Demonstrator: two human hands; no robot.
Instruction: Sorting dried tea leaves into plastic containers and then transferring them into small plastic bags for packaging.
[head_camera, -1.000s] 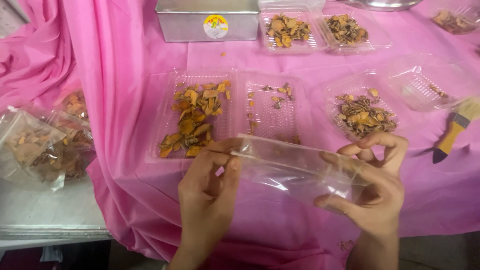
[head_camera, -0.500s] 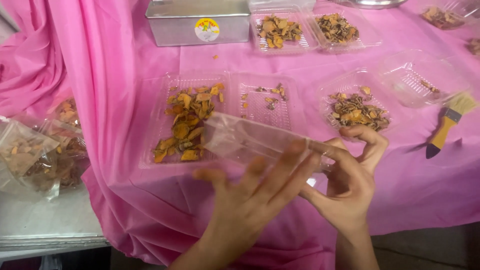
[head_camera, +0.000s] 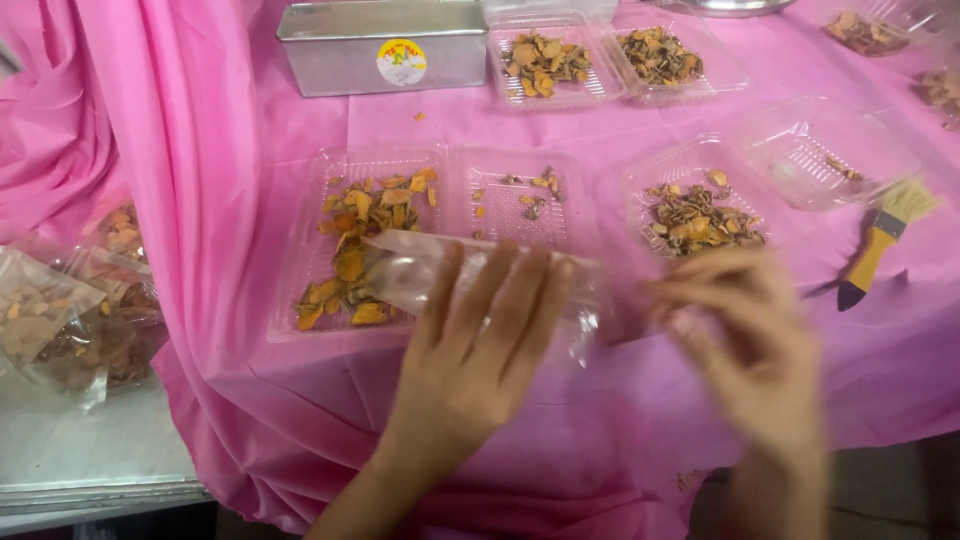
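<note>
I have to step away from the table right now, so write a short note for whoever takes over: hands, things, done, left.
Left hand: flat on the clear box, fingers spread, at the table's front edge.
Right hand: blurred, at the box's right end; grip unclear.
Box: looks empty, lying in front of the open tray of dried pieces.
Done: several trays behind hold pieces.
Left: this box unfilled. Brush lies to the right.

Glossy clear plastic container (head_camera: 480, 280), matt pink cloth (head_camera: 620, 420), dull brushed metal tin (head_camera: 380, 45).
</note>
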